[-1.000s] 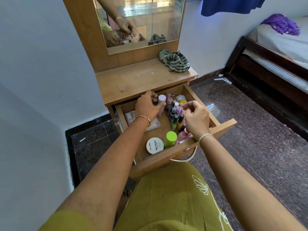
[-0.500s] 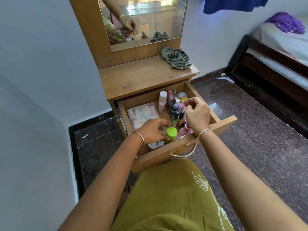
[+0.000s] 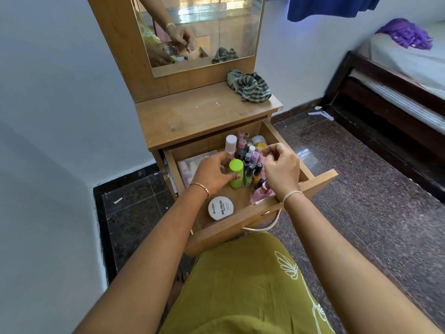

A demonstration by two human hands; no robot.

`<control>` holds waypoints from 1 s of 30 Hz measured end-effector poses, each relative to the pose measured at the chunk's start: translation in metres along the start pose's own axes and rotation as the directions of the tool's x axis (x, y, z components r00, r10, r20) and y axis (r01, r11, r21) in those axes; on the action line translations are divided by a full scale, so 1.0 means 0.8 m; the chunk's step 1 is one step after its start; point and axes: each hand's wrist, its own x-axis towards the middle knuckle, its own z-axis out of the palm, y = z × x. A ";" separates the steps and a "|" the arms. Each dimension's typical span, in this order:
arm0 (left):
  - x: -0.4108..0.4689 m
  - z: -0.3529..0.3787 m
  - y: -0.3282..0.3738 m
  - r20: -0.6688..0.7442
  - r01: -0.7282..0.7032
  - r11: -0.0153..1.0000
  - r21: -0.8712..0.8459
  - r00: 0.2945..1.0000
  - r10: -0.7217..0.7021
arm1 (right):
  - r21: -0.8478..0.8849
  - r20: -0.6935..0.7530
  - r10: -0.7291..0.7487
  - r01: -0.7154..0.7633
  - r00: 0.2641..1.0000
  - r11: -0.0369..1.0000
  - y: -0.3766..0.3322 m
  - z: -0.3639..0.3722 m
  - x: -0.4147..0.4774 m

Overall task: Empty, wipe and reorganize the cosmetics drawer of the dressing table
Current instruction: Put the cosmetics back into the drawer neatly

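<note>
The wooden drawer (image 3: 321, 180) of the dressing table stands pulled out and holds cosmetics. My left hand (image 3: 210, 175) grips a lime-green bottle (image 3: 236, 173) at the drawer's middle, beside a cluster of nail polish bottles (image 3: 250, 165). My right hand (image 3: 280, 169) hovers over the right side of that cluster with fingers curled and fingertips together; nothing shows in it. A white round tin marked nail polish (image 3: 220, 208) lies at the drawer's front. A tall pink-and-white bottle (image 3: 230, 143) stands at the back. A clear plastic box (image 3: 189, 165) lies on the left, partly under my left hand.
A striped green cloth (image 3: 250, 86) lies bunched on the back right of the tabletop (image 3: 192, 119), below the mirror (image 3: 216, 44). A pink perfume bottle (image 3: 262, 191) lies at the drawer's front right. A dark wooden bed (image 3: 390, 116) stands to the right across the stone floor.
My left hand came from the back of the drawer to the front, took hold of the green bottle and carried it toward the middle. My right hand stayed over the nail polishes.
</note>
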 end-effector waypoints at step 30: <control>-0.062 -0.015 -0.013 0.324 -0.154 0.639 0.754 0.933 -0.157 | 0.060 -0.033 0.034 -0.032 0.999 0.998 -0.007 -0.007 -0.005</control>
